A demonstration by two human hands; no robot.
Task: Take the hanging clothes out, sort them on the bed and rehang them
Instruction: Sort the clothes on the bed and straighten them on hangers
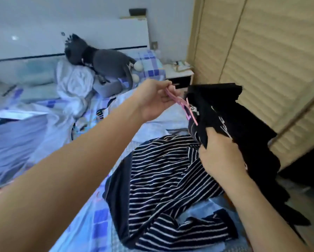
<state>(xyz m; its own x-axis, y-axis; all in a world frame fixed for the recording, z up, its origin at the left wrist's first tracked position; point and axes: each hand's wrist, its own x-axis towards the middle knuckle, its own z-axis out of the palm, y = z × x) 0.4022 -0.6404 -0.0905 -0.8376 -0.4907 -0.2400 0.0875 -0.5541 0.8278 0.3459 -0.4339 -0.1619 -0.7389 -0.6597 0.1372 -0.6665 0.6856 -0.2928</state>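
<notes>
A pink plastic hanger (pixel 184 108) runs from my left hand (pixel 155 99) into the neck of a black garment with white lettering (pixel 240 124). My left hand pinches the hanger's hook end above the bed. My right hand (pixel 220 153) grips the black garment's cloth just below the hanger, holding it up at the right side of the bed. Most of the hanger is hidden inside the garment. A navy top with white stripes (pixel 167 182) lies crumpled on the bed (pixel 90 220) under both hands.
Rumpled white and lilac bedding (pixel 43 113) covers the left of the bed. A grey plush toy (pixel 101 60) leans on pillows at the white headboard (pixel 101 37). A bedside table (pixel 180 73) stands at the back. The louvred wardrobe door (pixel 261 51) is at the right.
</notes>
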